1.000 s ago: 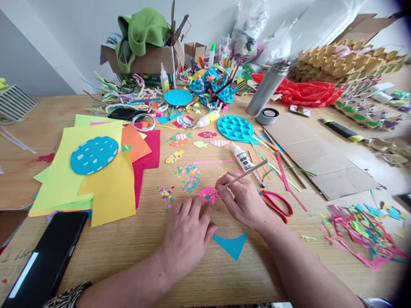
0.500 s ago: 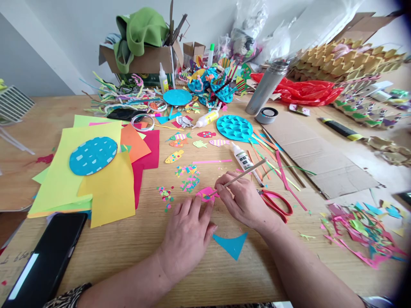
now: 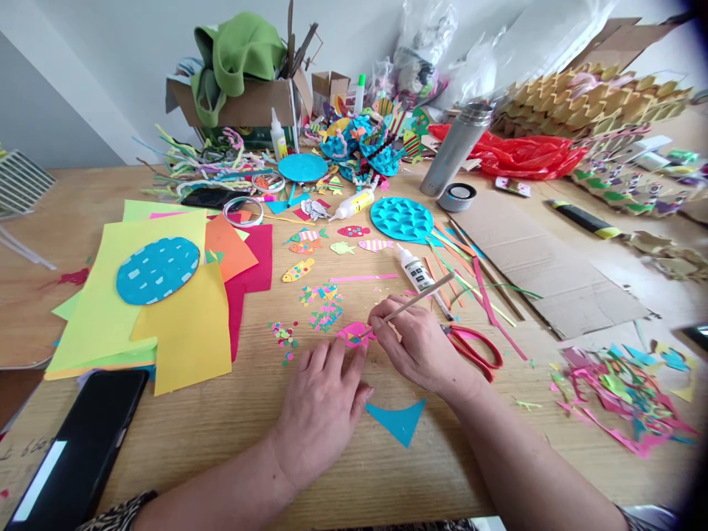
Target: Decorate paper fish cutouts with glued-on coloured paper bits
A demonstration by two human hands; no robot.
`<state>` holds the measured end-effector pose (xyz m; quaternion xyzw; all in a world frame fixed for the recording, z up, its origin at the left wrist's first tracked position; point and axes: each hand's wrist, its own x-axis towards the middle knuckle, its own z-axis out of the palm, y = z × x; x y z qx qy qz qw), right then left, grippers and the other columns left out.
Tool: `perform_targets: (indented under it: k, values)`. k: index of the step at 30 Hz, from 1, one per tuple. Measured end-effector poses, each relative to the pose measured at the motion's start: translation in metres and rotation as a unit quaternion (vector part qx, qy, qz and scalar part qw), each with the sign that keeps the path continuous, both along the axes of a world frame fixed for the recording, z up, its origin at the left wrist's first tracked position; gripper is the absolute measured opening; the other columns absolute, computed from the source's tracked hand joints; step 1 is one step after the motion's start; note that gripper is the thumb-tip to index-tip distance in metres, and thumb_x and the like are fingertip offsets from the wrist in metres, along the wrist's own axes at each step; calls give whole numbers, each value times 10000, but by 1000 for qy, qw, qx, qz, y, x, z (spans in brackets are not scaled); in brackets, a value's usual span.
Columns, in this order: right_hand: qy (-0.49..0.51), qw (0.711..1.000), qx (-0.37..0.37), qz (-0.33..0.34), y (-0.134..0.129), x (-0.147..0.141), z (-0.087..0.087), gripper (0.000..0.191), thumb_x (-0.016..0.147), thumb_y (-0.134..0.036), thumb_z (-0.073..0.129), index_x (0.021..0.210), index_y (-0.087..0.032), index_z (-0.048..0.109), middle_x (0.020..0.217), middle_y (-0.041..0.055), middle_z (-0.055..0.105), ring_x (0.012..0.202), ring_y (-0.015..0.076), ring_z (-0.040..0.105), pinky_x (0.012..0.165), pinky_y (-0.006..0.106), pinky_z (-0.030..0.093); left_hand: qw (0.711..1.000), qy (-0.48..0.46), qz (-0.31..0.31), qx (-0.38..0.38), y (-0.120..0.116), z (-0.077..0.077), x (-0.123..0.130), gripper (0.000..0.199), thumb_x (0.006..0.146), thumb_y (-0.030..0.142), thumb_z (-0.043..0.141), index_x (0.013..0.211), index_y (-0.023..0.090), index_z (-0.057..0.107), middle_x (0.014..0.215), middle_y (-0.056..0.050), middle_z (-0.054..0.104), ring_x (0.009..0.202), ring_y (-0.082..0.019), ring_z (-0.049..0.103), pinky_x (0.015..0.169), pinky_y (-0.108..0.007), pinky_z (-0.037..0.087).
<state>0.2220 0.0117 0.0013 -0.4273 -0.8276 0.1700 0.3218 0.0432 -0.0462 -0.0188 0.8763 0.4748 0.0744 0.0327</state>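
Observation:
A pink paper fish [image 3: 352, 333] with small coloured pieces on it lies flat on the table. My left hand [image 3: 326, 402] rests palm down with fingers stretched out, its fingertips on the fish's near edge. In my right hand [image 3: 412, 343] a thin wooden stick [image 3: 423, 296] is pinched like a pen, its lower tip touching the fish. Left of the fish are small coloured paper dots [image 3: 284, 334], and above it cut paper bits [image 3: 325, 316]. Several finished-looking paper fish [image 3: 299, 270] lie farther back. A blue paper scrap [image 3: 399, 422] sits just below my hands.
Red-handled scissors [image 3: 476, 350] and a white glue bottle [image 3: 414, 267] lie right of my right hand. Coloured paper sheets [image 3: 191, 332] and a black phone [image 3: 82, 442] are at left. A cardboard sheet [image 3: 558, 273], paper scraps [image 3: 619, 398] and a steel flask [image 3: 458, 147] stand or lie to the right.
The camera view has shifted very slightly. Both hands, the stick and the pink fish stay in nearly the same places.

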Motion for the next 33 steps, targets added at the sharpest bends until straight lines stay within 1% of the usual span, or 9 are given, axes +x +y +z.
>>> perform_targets:
  k: [13, 22, 33]
  values:
    - [0, 1000, 3, 3, 0, 0, 1, 170, 937, -142, 423, 797, -177, 513, 723, 45, 587, 678, 163, 524, 641, 295, 395, 1000, 6, 1, 1, -1, 0, 0, 469, 928, 396, 537, 1355, 204, 502, 1268, -128, 536, 1089, -305, 493, 878, -480, 461]
    - [-2, 1000, 2, 3, 0, 0, 3, 172, 934, -143, 415, 798, -189, 511, 724, 46, 596, 666, 164, 526, 633, 301, 404, 1000, 6, -1, -2, 0, 1, 0, 471, 922, 376, 552, 1353, 191, 505, 1266, -136, 536, 1084, -304, 494, 881, -479, 465]
    - [-3, 1000, 7, 6, 0, 0, 0, 165, 928, -126, 425, 797, -182, 508, 733, 43, 593, 677, 160, 524, 639, 292, 396, 1000, 8, 0, -6, 0, 2, 0, 459, 931, 384, 536, 1345, 189, 508, 1267, -129, 533, 1081, -302, 488, 884, -477, 458]
